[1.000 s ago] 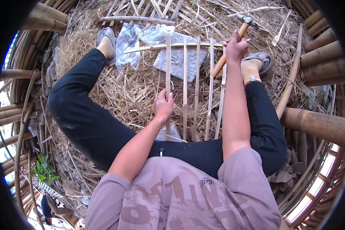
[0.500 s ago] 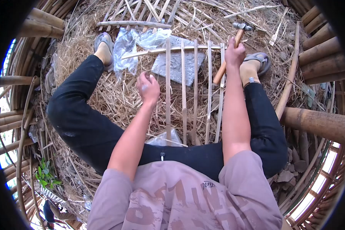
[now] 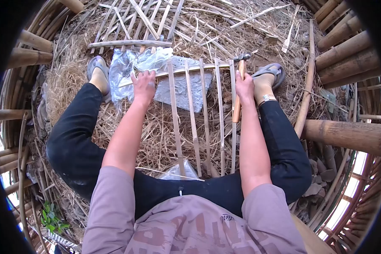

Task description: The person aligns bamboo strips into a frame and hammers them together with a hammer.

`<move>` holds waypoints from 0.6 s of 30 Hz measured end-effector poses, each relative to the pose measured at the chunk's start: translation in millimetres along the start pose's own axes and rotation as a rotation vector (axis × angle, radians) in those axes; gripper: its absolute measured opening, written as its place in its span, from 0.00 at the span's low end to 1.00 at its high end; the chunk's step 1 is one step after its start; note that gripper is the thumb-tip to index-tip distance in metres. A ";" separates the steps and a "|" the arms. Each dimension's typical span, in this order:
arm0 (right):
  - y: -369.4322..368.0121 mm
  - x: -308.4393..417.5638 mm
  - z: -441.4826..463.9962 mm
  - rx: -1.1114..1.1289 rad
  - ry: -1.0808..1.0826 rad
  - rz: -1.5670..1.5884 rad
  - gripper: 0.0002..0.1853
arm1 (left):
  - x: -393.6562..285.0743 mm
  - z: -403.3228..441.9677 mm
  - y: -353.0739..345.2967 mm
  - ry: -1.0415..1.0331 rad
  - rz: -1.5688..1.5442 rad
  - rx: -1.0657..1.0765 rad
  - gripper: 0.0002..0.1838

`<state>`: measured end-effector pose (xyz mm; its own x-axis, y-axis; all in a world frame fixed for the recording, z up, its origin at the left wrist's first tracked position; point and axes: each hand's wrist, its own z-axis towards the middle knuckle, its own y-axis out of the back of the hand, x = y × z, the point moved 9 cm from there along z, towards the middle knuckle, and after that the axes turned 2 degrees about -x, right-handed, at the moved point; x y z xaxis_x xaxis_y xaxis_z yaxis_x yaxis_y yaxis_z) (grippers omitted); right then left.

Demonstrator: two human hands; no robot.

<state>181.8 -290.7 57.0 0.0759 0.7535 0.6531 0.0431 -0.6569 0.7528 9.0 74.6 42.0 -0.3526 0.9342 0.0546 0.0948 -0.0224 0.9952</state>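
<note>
My left hand (image 3: 144,88) has its fingers over the left part of a long bamboo crosspiece (image 3: 160,73), bent as if gripping it. Several upright bamboo slats (image 3: 175,114) run from the crosspiece toward my lap, side by side. In my right hand (image 3: 244,88) is a hammer (image 3: 237,111), held by its wooden handle with the metal head pointing away from me, close to the crosspiece's right end. A flat grey stone slab (image 3: 184,91) lies under the crosspiece and slats. Crumpled clear plastic (image 3: 122,67) lies beside and beyond my left hand.
Another lattice of bamboo strips (image 3: 131,43) lies beyond the plastic. Dry straw and shavings (image 3: 114,135) cover the ground. My sandalled feet flank the work. A long pole (image 3: 307,84) and a thick bamboo beam (image 3: 345,136) are at the right.
My left hand left the leftmost slat and moved forward to the crosspiece. My right hand and the hammer came lower, beside the rightmost slat. The whole view has shifted.
</note>
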 end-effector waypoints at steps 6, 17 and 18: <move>-15.6 -10.0 0.8 0.154 -0.123 0.279 0.20 | 8.9 -1.3 -0.5 -0.110 -0.052 -0.150 0.21; -30.3 -11.6 18.3 0.262 -0.191 0.636 0.20 | 14.0 14.6 11.9 -0.115 0.000 -0.149 0.24; -30.2 -9.2 19.8 0.256 -0.190 0.650 0.20 | 14.4 18.6 13.9 -0.101 -0.014 -0.133 0.25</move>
<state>199.5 -278.4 26.5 0.3361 0.2055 0.9192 0.1610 -0.9741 0.1589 22.5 94.4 55.1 -0.2568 0.9657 0.0388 -0.0355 -0.0496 0.9981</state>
